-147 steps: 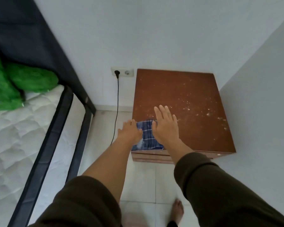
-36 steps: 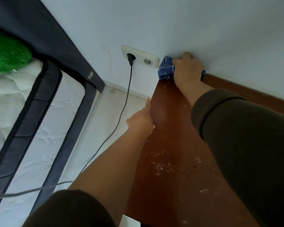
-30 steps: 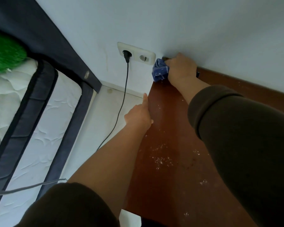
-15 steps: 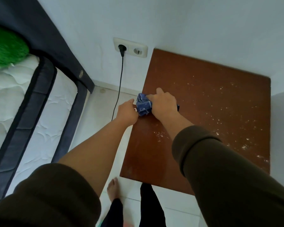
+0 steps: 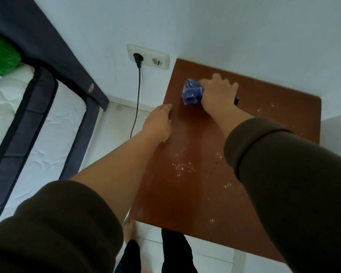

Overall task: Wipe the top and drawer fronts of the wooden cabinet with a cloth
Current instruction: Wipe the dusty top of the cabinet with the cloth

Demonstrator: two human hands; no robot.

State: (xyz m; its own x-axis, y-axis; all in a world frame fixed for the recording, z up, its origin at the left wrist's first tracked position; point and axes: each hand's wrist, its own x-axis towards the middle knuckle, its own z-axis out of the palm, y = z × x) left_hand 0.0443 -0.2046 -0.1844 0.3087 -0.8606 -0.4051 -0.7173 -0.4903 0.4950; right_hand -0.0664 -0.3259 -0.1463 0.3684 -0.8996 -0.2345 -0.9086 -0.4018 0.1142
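The wooden cabinet top (image 5: 185, 198) is reddish brown, seen from above, with white crumbs scattered over its middle and right side. My right hand (image 5: 218, 93) presses a bunched blue checked cloth (image 5: 192, 92) onto the far left part of the top, near the wall. My left hand (image 5: 158, 124) rests on the cabinet's left edge, fingers together, holding nothing. The drawer fronts are hidden below the top.
A wall socket (image 5: 148, 57) with a black plug and cable (image 5: 136, 107) sits left of the cabinet. A bed with a quilted white mattress (image 5: 37, 123) and dark frame fills the left. White walls close in behind and right. My bare foot (image 5: 128, 228) stands on the tiled floor.
My right hand slid the cloth from the back left corner toward the middle of the left edge, then back away toward the wall. My left hand stayed on the left edge.
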